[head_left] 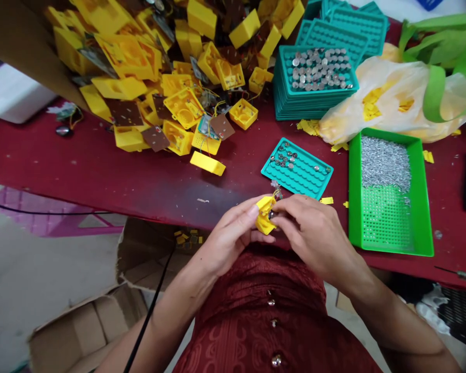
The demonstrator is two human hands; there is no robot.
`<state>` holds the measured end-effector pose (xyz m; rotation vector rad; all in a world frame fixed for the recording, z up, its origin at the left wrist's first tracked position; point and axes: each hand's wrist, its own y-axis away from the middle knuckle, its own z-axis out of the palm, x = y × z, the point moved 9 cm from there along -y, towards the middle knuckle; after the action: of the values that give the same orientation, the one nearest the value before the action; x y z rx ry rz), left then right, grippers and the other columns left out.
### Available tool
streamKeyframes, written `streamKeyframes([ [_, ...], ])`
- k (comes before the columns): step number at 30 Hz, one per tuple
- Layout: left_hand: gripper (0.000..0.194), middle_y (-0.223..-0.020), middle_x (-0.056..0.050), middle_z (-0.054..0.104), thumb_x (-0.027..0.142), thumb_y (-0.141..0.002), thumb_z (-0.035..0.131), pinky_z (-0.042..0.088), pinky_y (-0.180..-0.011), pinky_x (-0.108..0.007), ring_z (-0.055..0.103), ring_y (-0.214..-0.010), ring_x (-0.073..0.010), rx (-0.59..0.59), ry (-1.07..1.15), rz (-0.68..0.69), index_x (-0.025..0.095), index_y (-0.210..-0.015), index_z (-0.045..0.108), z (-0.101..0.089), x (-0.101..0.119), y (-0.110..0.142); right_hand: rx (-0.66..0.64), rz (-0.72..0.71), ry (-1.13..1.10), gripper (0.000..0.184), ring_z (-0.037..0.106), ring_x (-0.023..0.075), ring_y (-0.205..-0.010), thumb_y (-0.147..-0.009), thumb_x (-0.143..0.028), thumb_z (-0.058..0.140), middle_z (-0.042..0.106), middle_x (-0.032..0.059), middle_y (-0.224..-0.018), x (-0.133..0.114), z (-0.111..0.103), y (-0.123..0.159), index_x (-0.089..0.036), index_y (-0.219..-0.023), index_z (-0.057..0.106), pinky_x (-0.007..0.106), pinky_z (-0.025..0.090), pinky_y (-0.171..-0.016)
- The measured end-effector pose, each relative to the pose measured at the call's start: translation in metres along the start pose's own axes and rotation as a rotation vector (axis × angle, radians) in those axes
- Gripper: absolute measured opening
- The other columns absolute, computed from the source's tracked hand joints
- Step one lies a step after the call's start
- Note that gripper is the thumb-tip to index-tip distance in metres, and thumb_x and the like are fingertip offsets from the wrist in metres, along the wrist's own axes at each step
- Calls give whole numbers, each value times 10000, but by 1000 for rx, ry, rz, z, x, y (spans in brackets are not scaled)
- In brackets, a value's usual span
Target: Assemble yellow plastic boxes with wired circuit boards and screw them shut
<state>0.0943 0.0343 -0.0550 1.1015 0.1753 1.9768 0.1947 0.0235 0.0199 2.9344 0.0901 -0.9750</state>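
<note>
Left hand [231, 230] and right hand [314, 233] both closed on a yellow plastic housing [264, 216], gripped between them above the lap, just off the edge of the red table [140, 186]; a small metal part [271, 214] shows at the housing's side, partly hidden by the right fingertips [281, 213]. Teal tray [297, 168] with scattered metal discs lies just ahead of the hands, green tray [388, 191] of fine silver pieces to the right. Heap of yellow housings [159, 77] and brown circuit boards [222, 127] sits farther along the table, beside stacked teal trays [314, 88]
</note>
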Motion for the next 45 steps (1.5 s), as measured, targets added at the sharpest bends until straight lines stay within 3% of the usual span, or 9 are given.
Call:
streamKeyframes([
  [6,320,-847,-10,697,259,-748,809,511,-516,-176,642,-645,-102,61,-149,58,158,-1015,663,0,2,-4,139,73,-285,161,687,137,-801,-892,-184,617,746,13,-929,14,-13,14,-211,-1037,682,279,536,-745],
  [14,356,-818,-25,748,215,-758,791,498,-477,-159,676,-565,-99,79,-135,78,158,-1035,575,-3,6,4,362,155,-314,143,676,163,-840,-894,-238,618,730,34,-936,31,-25,31,-226,-1014,696,329,558,-788],
  [17,376,-825,-30,744,216,-758,795,505,-476,-150,679,-574,-100,25,-97,27,150,-1049,566,1,4,8,275,197,-541,178,682,159,-892,-885,-257,625,733,46,-978,46,-6,22,-212,-1043,694,326,566,-816],
  [21,364,-833,-36,732,226,-768,793,515,-459,-147,674,-574,-107,-109,-35,-35,141,-1052,582,12,4,14,-71,207,-1038,293,654,130,-739,-899,-386,592,718,64,-927,47,35,6,-183,-1096,669,258,550,-615],
  [24,325,-822,-37,721,222,-768,793,523,-461,-138,664,-569,-100,-160,47,-71,130,-1027,619,12,3,18,-147,158,-1159,403,656,130,-805,-870,-363,639,691,82,-1063,41,40,4,-212,-1240,583,257,564,-652],
  [29,251,-791,-38,706,213,-766,784,500,-441,-104,650,-542,-87,-223,220,-145,131,-963,652,10,0,24,34,23,-965,383,665,143,-985,-840,-237,682,681,62,-1133,28,26,0,-249,-1215,605,315,574,-883],
  [36,249,-842,-54,728,203,-794,760,548,-506,-150,707,-629,-130,-228,184,-131,142,-1006,644,1,2,28,393,-117,-531,117,641,142,-871,-865,-163,663,669,16,-909,-1,-10,-1,-249,-910,729,301,556,-741],
  [40,341,-898,-38,727,75,-729,733,590,-618,-209,718,-765,-158,-89,224,-55,160,-1051,663,-18,4,28,332,-266,-367,230,672,153,-892,-881,-82,604,720,22,-948,-34,-12,6,-251,-1008,697,338,565,-804],
  [45,409,-940,-56,729,159,-684,717,584,-670,-267,684,-764,-164,-98,365,-33,156,-1091,671,-29,8,37,141,-508,-186,272,657,177,-885,-862,-39,602,731,75,-969,-69,6,18,-196,-1070,677,358,578,-778],
])
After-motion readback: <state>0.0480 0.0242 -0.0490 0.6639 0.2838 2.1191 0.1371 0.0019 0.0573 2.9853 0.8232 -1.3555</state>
